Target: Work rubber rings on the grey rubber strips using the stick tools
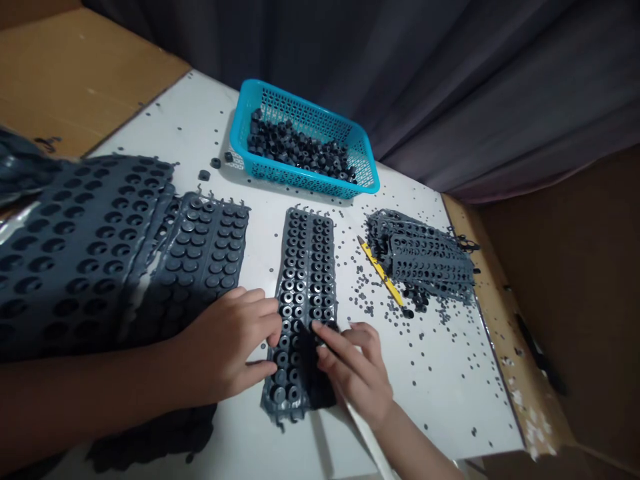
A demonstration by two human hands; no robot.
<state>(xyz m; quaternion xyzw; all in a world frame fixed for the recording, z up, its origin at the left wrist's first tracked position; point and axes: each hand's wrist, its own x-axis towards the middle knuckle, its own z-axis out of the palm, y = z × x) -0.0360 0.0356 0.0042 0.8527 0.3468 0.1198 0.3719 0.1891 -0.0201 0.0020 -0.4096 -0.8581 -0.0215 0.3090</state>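
Note:
A narrow dark rubber sheet [309, 267] of moulded ring-shaped pieces lies lengthwise in front of me. My left hand [235, 340] rests at its left edge, fingertips touching the rim, with thumb and curled index finger apart. Over the sheet's lower right part, my right hand [357, 370] is closed around a slim tool [367, 437] with a long whitish shaft. The tool's dark tip is among the rings under my index finger; shadow hides its exact shape. Beneath my left forearm lies another moulded sheet [185, 260] with rounded caps.
A turquoise basket [305, 179] of small black rubber pieces stands at the back. Larger holed sheets [75, 247] are stacked at left. On the right are punched-out sheets [430, 257], a yellow cutter-like tool [381, 272] and scattered dark bits on the white tabletop [450, 407].

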